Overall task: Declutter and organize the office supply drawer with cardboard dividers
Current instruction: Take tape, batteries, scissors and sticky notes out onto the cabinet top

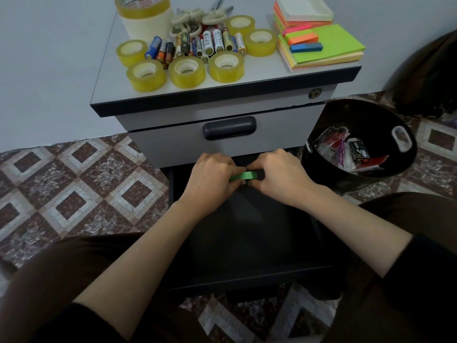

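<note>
Centrally, left hand (217,172) and right hand (279,172) curl their fingers round a small green tape roll (243,175) above the far end of the open dark drawer (247,238). Likely step: emptying and sorting; next the roll needs a spot. Upper frame, yellow tape rolls (187,71), batteries (197,44) and sticky notes (329,43) crowd the cabinet top (262,69); a black bin (346,112) stands right. No dividers visible.

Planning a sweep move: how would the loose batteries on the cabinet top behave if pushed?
Likely to roll: the batteries lie on their sides, unboxed. The surrounding tape rolls, lying flat, would probably block some.
</note>
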`<state>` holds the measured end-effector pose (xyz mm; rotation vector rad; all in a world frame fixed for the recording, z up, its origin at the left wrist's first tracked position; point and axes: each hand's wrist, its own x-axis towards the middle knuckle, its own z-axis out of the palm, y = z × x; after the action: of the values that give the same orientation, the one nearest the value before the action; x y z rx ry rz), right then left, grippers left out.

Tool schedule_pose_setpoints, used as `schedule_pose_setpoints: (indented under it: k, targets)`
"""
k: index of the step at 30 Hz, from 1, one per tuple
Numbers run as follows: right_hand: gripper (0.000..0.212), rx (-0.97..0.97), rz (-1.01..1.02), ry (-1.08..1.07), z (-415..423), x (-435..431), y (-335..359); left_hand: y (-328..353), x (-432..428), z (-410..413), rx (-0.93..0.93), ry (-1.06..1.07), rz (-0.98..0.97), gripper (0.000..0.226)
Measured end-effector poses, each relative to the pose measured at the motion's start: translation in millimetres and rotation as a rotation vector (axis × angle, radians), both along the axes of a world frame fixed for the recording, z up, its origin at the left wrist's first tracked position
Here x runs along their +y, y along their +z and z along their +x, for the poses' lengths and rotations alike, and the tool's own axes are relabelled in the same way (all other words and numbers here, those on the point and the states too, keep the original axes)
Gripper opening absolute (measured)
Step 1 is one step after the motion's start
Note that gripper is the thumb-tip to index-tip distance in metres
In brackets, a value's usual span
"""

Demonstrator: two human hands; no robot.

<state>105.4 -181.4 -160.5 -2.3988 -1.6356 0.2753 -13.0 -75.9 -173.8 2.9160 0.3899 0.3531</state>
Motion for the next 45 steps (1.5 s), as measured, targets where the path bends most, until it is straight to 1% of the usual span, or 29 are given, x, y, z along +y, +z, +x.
schedule_pose_setpoints:
  k: [5,8,10,16,19,20,22,24,26,29,32,36,38,39,42,45]
  targets:
    - [0.023,-0.030,0.006,0.001,-2,1,-1,2,-2,0,-0.003,0.014,-0.027,0.023]
    - [0.023,-0.039,0.007,0.018,-3,1,0,4,-1,2,0.061,0.025,-0.011,0.031]
    - [0.023,-0.044,0.004,0.022,-3,1,0,3,0,2,0.087,0.025,-0.033,0.034]
    - [0.027,-0.071,0.018,0.033,-4,1,-1,4,-2,0,-0.018,0.017,-0.159,0.025]
    - [0.026,-0.086,0.022,0.026,-3,2,-1,8,-3,0,-0.013,0.076,-0.191,0.033]
    - [0.026,-0.087,0.024,0.019,-2,2,-1,8,-2,0,0.028,0.113,-0.181,0.039]
    - [0.025,-0.084,0.025,0.000,1,1,0,7,2,-1,0.160,0.180,-0.091,0.044]
    - [0.024,-0.096,0.024,-0.012,2,1,-1,6,5,-1,0.258,0.210,-0.032,0.040]
    - [0.024,-0.102,0.020,-0.013,2,1,-1,5,5,-1,0.301,0.190,-0.013,0.036]
    - [0.025,-0.098,0.018,-0.004,0,0,-2,5,1,0,0.291,0.138,0.017,0.031]
    - [0.024,-0.097,0.030,-0.007,-1,0,-1,7,-1,-1,0.256,0.143,0.001,0.029]
    - [0.023,-0.100,0.024,0.019,-5,-1,4,17,-1,-7,0.230,0.200,-0.065,0.039]
    - [0.023,-0.105,0.016,0.032,-6,0,8,23,-6,-4,0.259,0.220,-0.089,0.047]
    - [0.022,-0.106,0.008,0.031,-7,2,11,27,-10,-1,0.275,0.222,-0.087,0.047]
    - [0.022,-0.123,-0.022,0.028,-8,0,19,35,-23,4,0.274,0.234,-0.007,0.033]
    - [0.023,-0.140,-0.032,0.051,-9,-10,27,40,-31,-2,0.237,0.258,0.027,0.030]
